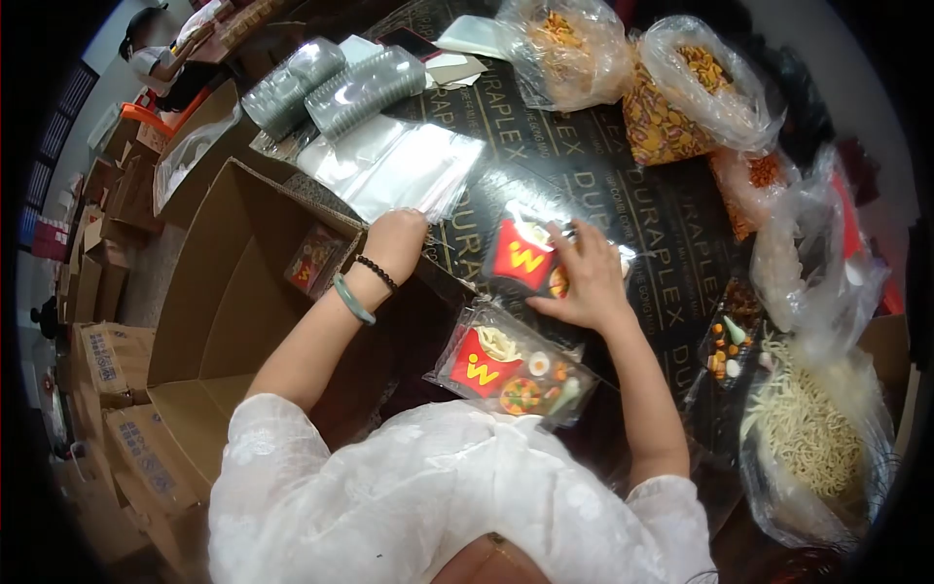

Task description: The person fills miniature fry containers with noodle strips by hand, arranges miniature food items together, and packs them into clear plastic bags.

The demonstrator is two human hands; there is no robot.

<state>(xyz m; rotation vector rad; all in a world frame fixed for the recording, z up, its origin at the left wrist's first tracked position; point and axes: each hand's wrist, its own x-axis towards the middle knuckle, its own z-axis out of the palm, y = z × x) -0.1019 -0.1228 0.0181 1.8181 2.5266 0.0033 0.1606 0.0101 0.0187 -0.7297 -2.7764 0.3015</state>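
My left hand (pixel 397 238) is closed at the lower edge of a pile of clear plastic bags (pixel 389 175); its fingertips are hidden, and it appears to pinch a bag. On the black table, my right hand (pixel 589 277) grips a clear tray of toy food (pixel 522 255), thumb and fingers across its right part. A red fries box with a yellow mark shows in that tray; my hand covers much of the rest. Nearer my body lies a bagged toy food set (pixel 511 365), with a red box, fries, an egg and a pizza.
An open cardboard box (pixel 248 282) stands at left, with a packed set (pixel 316 258) inside. Stacked clear trays (pixel 365 92) lie at the back. Bags of small toy pieces (pixel 671 102) and toy fries (pixel 812 428) line the right. Another person (pixel 161 63) sits far left.
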